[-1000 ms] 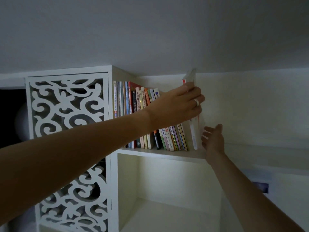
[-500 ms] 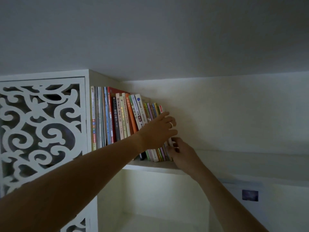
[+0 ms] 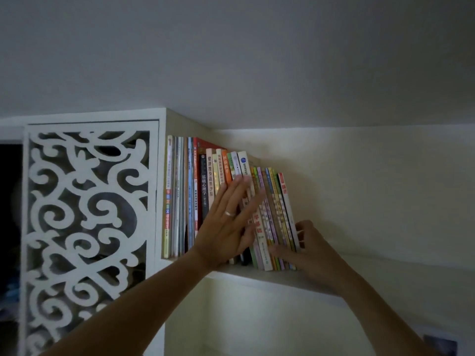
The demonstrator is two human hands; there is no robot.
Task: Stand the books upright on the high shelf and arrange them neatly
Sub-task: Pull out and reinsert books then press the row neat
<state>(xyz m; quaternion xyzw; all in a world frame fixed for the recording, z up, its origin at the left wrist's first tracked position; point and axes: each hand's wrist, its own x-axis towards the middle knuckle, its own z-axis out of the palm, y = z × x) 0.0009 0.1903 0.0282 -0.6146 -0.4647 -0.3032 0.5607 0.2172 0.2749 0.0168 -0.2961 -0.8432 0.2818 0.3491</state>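
Observation:
A row of several books [image 3: 205,191] stands on the high white shelf [image 3: 282,281], packed against the cabinet side on the left. The right-hand books lean left, ending in a thin white book with a red top [image 3: 287,201]. My left hand [image 3: 228,222], a ring on one finger, lies flat with straight fingers against the spines in the middle of the row. My right hand [image 3: 305,250] is at the row's right end, thumb across the lower spines and fingers curled round the outer cover of the last books.
A white fretwork cabinet door [image 3: 87,227] fills the left. The ceiling hangs close above the books. The shelf runs on to the right of the books along the pale wall. An open white compartment [image 3: 257,325] lies below the shelf.
The white book with the red top went into the row's right end. My left hand let go of it and spread flat on the spines. My right hand closed round the row's end.

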